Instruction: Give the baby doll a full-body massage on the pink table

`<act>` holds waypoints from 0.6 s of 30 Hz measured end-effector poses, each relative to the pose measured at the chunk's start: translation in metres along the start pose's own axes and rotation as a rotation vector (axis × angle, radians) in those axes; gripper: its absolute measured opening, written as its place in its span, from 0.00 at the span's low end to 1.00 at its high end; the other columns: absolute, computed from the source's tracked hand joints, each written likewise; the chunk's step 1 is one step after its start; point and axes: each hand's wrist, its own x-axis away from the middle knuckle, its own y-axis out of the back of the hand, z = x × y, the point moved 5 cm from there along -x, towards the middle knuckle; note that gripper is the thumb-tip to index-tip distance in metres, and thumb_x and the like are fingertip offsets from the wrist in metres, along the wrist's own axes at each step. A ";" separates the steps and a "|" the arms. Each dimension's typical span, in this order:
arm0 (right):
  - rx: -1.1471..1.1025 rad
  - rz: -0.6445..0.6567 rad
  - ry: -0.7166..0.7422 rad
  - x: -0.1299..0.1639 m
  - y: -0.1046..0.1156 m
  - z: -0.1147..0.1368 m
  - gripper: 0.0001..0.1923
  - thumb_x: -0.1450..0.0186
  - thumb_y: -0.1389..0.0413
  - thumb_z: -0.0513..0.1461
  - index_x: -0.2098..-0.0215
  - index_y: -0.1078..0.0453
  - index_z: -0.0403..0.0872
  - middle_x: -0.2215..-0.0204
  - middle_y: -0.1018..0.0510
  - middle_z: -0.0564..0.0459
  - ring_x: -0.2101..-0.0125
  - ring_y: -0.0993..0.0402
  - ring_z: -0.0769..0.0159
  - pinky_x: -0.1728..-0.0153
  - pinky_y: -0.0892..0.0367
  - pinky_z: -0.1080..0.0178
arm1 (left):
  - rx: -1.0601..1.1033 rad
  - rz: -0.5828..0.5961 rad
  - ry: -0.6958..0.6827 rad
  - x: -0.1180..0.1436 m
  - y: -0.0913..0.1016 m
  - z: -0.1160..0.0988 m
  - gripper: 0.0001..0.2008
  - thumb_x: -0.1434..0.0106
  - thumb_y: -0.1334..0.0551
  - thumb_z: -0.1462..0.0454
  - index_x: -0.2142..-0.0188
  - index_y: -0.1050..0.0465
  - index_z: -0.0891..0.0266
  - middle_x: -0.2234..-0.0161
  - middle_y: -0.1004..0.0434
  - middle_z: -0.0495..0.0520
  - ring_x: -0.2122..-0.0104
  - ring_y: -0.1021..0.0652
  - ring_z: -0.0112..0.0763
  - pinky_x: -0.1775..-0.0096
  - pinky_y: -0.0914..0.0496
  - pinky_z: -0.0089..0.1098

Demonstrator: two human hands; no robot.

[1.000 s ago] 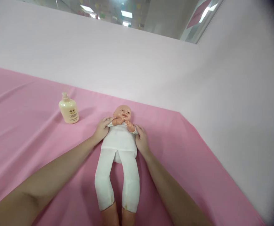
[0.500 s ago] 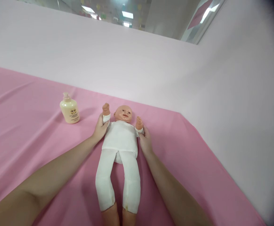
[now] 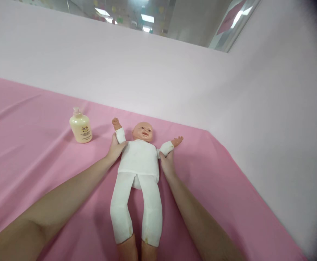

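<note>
A doll (image 3: 138, 170) in white lies face up on the pink sheet (image 3: 38, 152), feet nearest. The left hand (image 3: 115, 148) is closed around its upper arm; the right hand (image 3: 167, 161) grips the other arm, spread sideways (fingers partly hidden beneath). Further off, left, a cream bottle (image 3: 80, 127) stands upright before the wall (image 3: 158, 76).

— Surfaces?
— One counter (image 3: 229, 203) under a pink cloth (image 3: 25, 145), creased toward its left edge. Pale pink walls (image 3: 147, 72) behind and to the right, meeting at the counter's far right corner.

— Openings, light?
— A glazed strip (image 3: 153, 18) along the top of the back wall; rectangular ceiling lights (image 3: 147, 17) show through it, lit.
</note>
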 end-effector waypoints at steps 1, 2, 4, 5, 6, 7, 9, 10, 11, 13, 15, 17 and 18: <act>0.003 0.014 0.002 0.000 -0.001 0.001 0.47 0.40 0.46 0.40 0.29 0.66 0.52 0.28 0.65 0.50 0.29 0.65 0.61 0.31 0.59 0.50 | -0.011 0.002 -0.006 0.000 0.000 0.000 0.26 0.47 0.34 0.64 0.49 0.40 0.56 0.58 0.31 0.51 0.58 0.26 0.36 0.57 0.29 0.38; 0.004 0.027 0.003 0.001 -0.002 0.002 0.47 0.40 0.46 0.40 0.29 0.67 0.52 0.28 0.65 0.50 0.29 0.65 0.61 0.31 0.59 0.50 | -0.019 0.002 -0.010 0.000 0.001 0.000 0.27 0.48 0.33 0.64 0.49 0.39 0.56 0.58 0.30 0.52 0.57 0.26 0.37 0.56 0.29 0.38; 0.006 0.045 0.016 0.002 -0.003 0.006 0.46 0.39 0.47 0.39 0.29 0.67 0.52 0.28 0.66 0.51 0.29 0.65 0.62 0.31 0.60 0.50 | -0.019 0.009 -0.010 0.000 0.001 -0.001 0.28 0.48 0.34 0.65 0.49 0.39 0.56 0.57 0.29 0.52 0.57 0.26 0.38 0.56 0.29 0.38; 0.007 0.045 0.028 0.003 -0.003 0.008 0.46 0.39 0.48 0.39 0.29 0.67 0.51 0.28 0.65 0.51 0.29 0.65 0.63 0.31 0.61 0.50 | -0.012 0.015 -0.008 0.000 0.000 -0.001 0.28 0.48 0.34 0.66 0.48 0.39 0.56 0.57 0.29 0.53 0.57 0.26 0.37 0.56 0.29 0.38; 0.011 0.031 0.040 0.004 -0.002 0.010 0.46 0.39 0.48 0.38 0.29 0.67 0.51 0.28 0.65 0.51 0.29 0.65 0.64 0.31 0.61 0.51 | -0.007 0.022 -0.008 0.001 0.000 -0.002 0.27 0.48 0.35 0.67 0.48 0.38 0.57 0.57 0.29 0.53 0.57 0.26 0.37 0.56 0.29 0.37; 0.014 0.005 0.047 0.004 -0.001 0.012 0.46 0.40 0.48 0.38 0.29 0.68 0.51 0.28 0.66 0.51 0.29 0.66 0.64 0.31 0.61 0.51 | -0.004 0.029 -0.011 0.001 -0.001 -0.003 0.27 0.47 0.36 0.67 0.48 0.38 0.57 0.57 0.28 0.52 0.58 0.26 0.37 0.56 0.29 0.37; 0.017 -0.063 0.046 0.006 0.003 0.014 0.48 0.41 0.48 0.37 0.29 0.69 0.49 0.28 0.66 0.48 0.29 0.66 0.63 0.31 0.60 0.50 | -0.019 0.035 -0.028 0.002 -0.001 -0.006 0.25 0.47 0.37 0.68 0.49 0.36 0.57 0.58 0.28 0.52 0.58 0.26 0.37 0.55 0.30 0.37; 0.016 -0.093 0.043 0.006 0.004 0.015 0.48 0.41 0.47 0.36 0.29 0.70 0.49 0.28 0.65 0.47 0.29 0.65 0.62 0.31 0.59 0.49 | -0.044 0.032 -0.045 0.002 -0.001 -0.008 0.24 0.47 0.37 0.68 0.49 0.34 0.57 0.58 0.28 0.52 0.57 0.26 0.37 0.54 0.30 0.38; 0.012 -0.111 0.044 0.007 0.005 0.015 0.48 0.41 0.47 0.36 0.29 0.69 0.48 0.28 0.64 0.46 0.29 0.63 0.61 0.32 0.57 0.49 | -0.077 0.025 -0.068 0.003 -0.001 -0.011 0.23 0.47 0.37 0.69 0.50 0.33 0.57 0.57 0.28 0.53 0.55 0.26 0.38 0.52 0.31 0.39; -0.005 -0.114 0.057 0.008 0.005 0.016 0.46 0.40 0.48 0.36 0.29 0.67 0.49 0.29 0.58 0.45 0.30 0.57 0.61 0.33 0.52 0.50 | -0.152 0.007 -0.125 0.005 -0.001 -0.018 0.22 0.46 0.36 0.68 0.50 0.30 0.57 0.56 0.29 0.54 0.52 0.27 0.41 0.48 0.32 0.41; -0.028 -0.092 0.064 0.010 0.002 0.016 0.43 0.39 0.50 0.36 0.30 0.63 0.51 0.30 0.51 0.45 0.32 0.49 0.62 0.35 0.46 0.52 | -0.209 0.009 -0.194 0.009 -0.002 -0.027 0.21 0.45 0.36 0.67 0.50 0.29 0.57 0.54 0.29 0.55 0.50 0.28 0.42 0.45 0.33 0.43; -0.039 -0.073 0.065 0.012 0.000 0.014 0.40 0.38 0.50 0.36 0.30 0.59 0.52 0.31 0.46 0.46 0.35 0.42 0.62 0.37 0.42 0.53 | -0.229 0.028 -0.274 0.013 -0.005 -0.036 0.21 0.44 0.37 0.68 0.49 0.27 0.57 0.52 0.29 0.56 0.49 0.28 0.42 0.44 0.33 0.43; -0.033 -0.069 0.070 0.012 0.000 0.014 0.39 0.38 0.50 0.36 0.31 0.57 0.52 0.32 0.44 0.46 0.36 0.41 0.62 0.37 0.41 0.53 | -0.235 0.039 -0.315 0.015 -0.006 -0.040 0.22 0.44 0.39 0.69 0.49 0.27 0.57 0.51 0.29 0.56 0.48 0.28 0.41 0.43 0.34 0.43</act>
